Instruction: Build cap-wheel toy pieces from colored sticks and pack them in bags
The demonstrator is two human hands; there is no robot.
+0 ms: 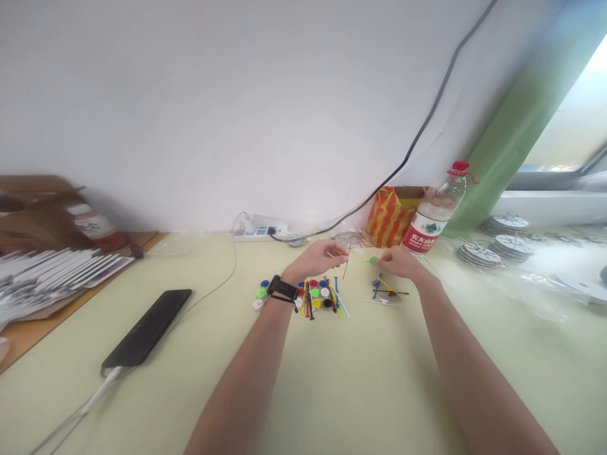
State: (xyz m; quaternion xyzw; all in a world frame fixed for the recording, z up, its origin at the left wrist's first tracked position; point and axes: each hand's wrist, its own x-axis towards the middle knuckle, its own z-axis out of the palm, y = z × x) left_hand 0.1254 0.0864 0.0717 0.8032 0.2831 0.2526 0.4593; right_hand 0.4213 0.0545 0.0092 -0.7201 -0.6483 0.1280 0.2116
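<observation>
My left hand [322, 259], with a black watch on its wrist, pinches a thin red stick [348, 262] above the table. To its right, my right hand [397, 261] is closed on a small green disc [374, 260] with a thin green stem pointing left. Below the left hand lie rows of small coloured discs [316, 303] in red, green, white, yellow, blue and black, with thin coloured sticks [308, 300] among them. Under my right hand is a loose little pile of blue, yellow, black and white sticks [389, 291].
A large red-capped bottle [431, 218] and a red-yellow bag [389, 218] stand at the back right. Stacked white discs [478, 254] are farther right. A black phone [148, 328] on a cable lies left. A power strip [260, 228] sits against the wall.
</observation>
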